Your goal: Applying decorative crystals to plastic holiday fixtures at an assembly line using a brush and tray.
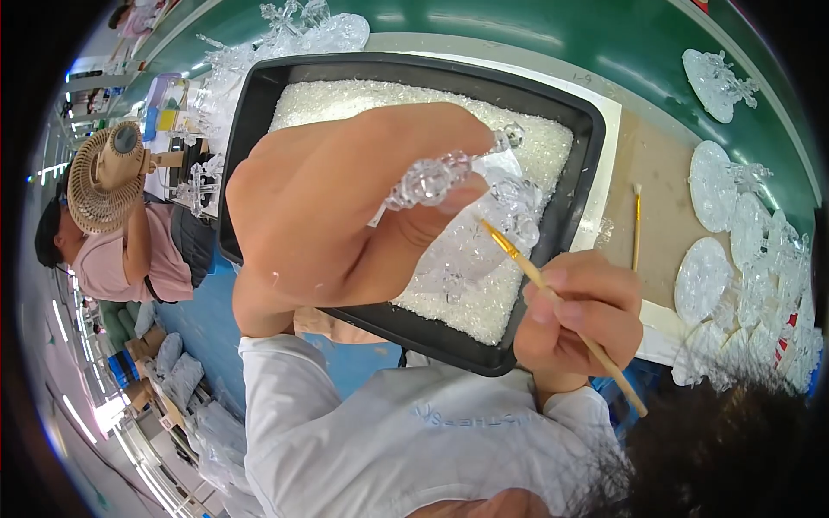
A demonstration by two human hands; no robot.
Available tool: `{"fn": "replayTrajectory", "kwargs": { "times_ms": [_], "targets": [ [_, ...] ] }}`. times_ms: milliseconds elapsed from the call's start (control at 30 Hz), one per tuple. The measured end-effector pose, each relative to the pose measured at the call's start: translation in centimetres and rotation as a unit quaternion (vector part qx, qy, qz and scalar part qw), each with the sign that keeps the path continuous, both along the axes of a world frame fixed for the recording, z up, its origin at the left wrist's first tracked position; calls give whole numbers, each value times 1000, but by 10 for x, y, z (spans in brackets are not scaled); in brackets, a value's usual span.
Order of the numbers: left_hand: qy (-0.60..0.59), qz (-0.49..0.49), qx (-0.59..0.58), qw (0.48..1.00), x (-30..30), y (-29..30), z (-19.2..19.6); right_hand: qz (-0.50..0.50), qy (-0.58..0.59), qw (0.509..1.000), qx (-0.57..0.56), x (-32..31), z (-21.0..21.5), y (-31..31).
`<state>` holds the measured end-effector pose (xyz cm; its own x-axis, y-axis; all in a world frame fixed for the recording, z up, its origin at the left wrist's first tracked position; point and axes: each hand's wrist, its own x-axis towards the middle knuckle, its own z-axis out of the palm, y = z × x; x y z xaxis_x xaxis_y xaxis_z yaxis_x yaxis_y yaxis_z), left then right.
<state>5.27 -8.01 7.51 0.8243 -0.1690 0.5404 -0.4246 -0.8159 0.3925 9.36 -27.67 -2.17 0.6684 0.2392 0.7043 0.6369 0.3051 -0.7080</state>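
Note:
My left hand (337, 198) is closed around a clear, glassy ornament (515, 211) with knobbly, faceted parts, raised over a black tray. Fingers and thumb cover much of it, so its full shape is hidden. A slim paintbrush (596, 350) with a pale wooden handle is pinched in my right hand (579, 311). Its tip points up and left at the ornament; whether the two touch I cannot tell. Beneath both hands, the black tray (414, 60) holds a layer of white, sparkling granules (345, 97).
Another brush (637, 229) lies on brown board right of the tray. Clear ornaments on round bases (712, 186) crowd the right side, with more (332, 34) at the far left. A brown fan (104, 177) and a person in pink (160, 255) are at left.

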Motion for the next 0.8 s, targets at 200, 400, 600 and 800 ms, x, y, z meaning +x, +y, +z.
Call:
{"fn": "replayTrajectory", "kwargs": {
  "times_ms": [200,400,600,800],
  "targets": [
    [-55,6,25,998,3,1,-3,27,-6,1000,-13,-4,-2,-10],
    [-45,-4,44,998,1,1,1,51,-14,997,-54,-2,2,-15],
    [-43,3,51,998,1,0,2,23,-26,998,-47,-3,-1,-5],
    [-47,1,50,998,2,0,1,32,-28,997,-57,0,1,-2]
  ]
}}
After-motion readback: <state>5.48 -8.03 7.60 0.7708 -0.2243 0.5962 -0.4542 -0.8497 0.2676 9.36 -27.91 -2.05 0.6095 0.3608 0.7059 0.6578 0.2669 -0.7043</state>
